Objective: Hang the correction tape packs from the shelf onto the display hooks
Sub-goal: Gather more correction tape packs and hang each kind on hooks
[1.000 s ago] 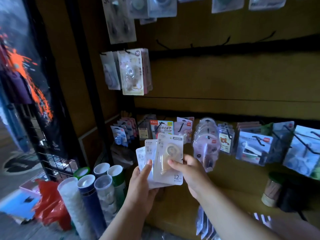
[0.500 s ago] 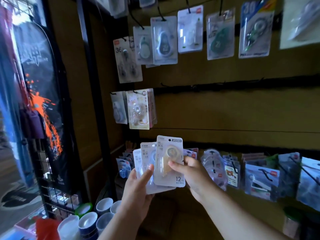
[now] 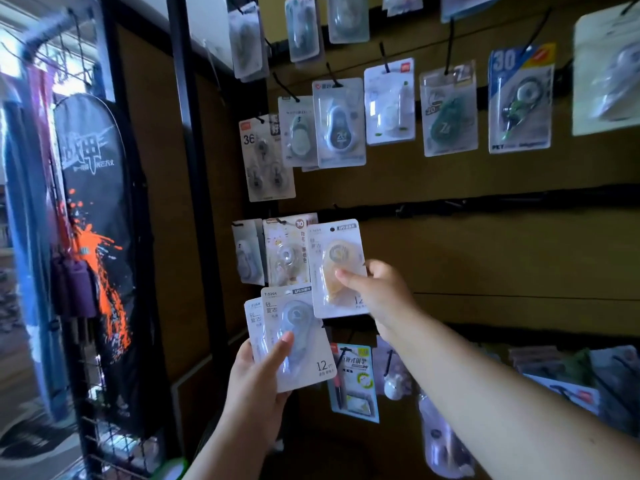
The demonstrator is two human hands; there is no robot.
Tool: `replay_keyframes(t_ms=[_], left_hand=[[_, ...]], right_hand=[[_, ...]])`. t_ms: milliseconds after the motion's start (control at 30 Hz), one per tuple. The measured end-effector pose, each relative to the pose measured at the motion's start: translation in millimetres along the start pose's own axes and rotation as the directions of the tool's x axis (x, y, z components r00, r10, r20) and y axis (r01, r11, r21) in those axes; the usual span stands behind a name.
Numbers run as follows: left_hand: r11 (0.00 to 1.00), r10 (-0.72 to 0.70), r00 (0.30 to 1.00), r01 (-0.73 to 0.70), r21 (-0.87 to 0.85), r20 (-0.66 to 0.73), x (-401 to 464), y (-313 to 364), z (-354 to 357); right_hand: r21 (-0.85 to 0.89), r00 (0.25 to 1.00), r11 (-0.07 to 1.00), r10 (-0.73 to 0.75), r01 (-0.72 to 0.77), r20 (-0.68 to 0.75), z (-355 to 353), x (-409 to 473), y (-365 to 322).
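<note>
Orange pack [image 3: 337, 268]: right hand [image 3: 379, 292] pinches its lower right edge, thumb across the blister, fingers behind. Card upright, raised in front of the brown panel [image 3: 485, 251], just right of the hung 30 pack [image 3: 287, 251].
Left hand [image 3: 256, 386]: grip clamped on the spare packs [image 3: 294, 341], thumb on the front blue one, fingers behind; held below and left of the orange pack, apart from it.
Step, my read: hanging the orange pack on the middle rail [image 3: 485, 202].
Hang hole [image 3: 332, 229]: dark dot near the card's top edge, facing the camera. That is the thing to line up.
How to do it well: pick a free hook, bring the hole square to the hook tip, keep the card flat to the panel, push back along the hook, release only once the card hangs on its own.
Grip note: low pinch lets the top edge flop; a hold nearer the top would likely steer the hole better.
Risk: nudging the 30 pack or its neighbour off the adjacent hooks.
Hard to see: free hooks on the middle rail are black on black, only faint stubs; can't tell which one is the target.
Spare count: two cards show, more behind can't be ruled out.
Cut off: top-row packs [image 3: 339, 123] partly out at the upper edge; far-right ones blurred.
Source shelf: not identifiable.
</note>
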State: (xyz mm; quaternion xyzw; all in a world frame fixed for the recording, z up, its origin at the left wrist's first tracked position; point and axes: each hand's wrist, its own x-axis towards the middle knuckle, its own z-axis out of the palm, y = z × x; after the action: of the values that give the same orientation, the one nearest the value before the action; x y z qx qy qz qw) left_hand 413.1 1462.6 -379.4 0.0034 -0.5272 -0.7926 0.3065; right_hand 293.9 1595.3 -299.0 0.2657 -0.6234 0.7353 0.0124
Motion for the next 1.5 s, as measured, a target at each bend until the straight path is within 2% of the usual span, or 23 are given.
replay_keyframes(t_ms=[233, 667, 900, 1200, 1267, 1400, 1500], left_hand=[[1.0, -0.006, 1.0, 0.006, -0.008, -0.007, 8.9, 0.1, -0.6], [1.0, -0.031, 0.999, 0.031, -0.001, -0.007, 19.7, -7.3, 3.2], [0.999, -0.049, 0.999, 0.049, -0.015, -0.019, 23.5, -13.8, 4.3], [1.0, -0.027, 1.0, 0.027, 0.001, -0.005, 29.0, -16.2, 7.3], [1.0, -0.025, 1.0, 0.025, 0.008, -0.002, 29.1, -16.7, 8.5], [1.0, -0.024, 1.0, 0.023, 0.018, 0.001, 25.8, -17.4, 12.6], [0.999, -0.018, 1.0, 0.018, 0.031, 0.0, 21.8, -16.9, 17.6]], right_hand=[[-0.026, 0.996, 1.0, 0.0, -0.002, -0.085, 14.3, 43.0, -24.6], [-0.059, 0.98, 0.997, -0.05, 0.039, -0.193, 18.8, 61.5, -9.8], [-0.157, 0.96, 0.982, 0.063, -0.109, -0.273, 14.6, 96.4, -3.4], [-0.324, 0.94, 0.894, 0.238, -0.311, -0.246, 0.2, 79.8, 19.1], [-0.267, 0.945, 0.911, 0.272, -0.313, -0.179, 1.3, 56.0, 25.7], [-0.161, 0.929, 0.943, 0.319, -0.292, 0.187, 4.0, 6.9, 35.7], [-0.167, 0.928, 0.963, 0.253, -0.214, 0.272, 6.8, -13.2, 41.0]])
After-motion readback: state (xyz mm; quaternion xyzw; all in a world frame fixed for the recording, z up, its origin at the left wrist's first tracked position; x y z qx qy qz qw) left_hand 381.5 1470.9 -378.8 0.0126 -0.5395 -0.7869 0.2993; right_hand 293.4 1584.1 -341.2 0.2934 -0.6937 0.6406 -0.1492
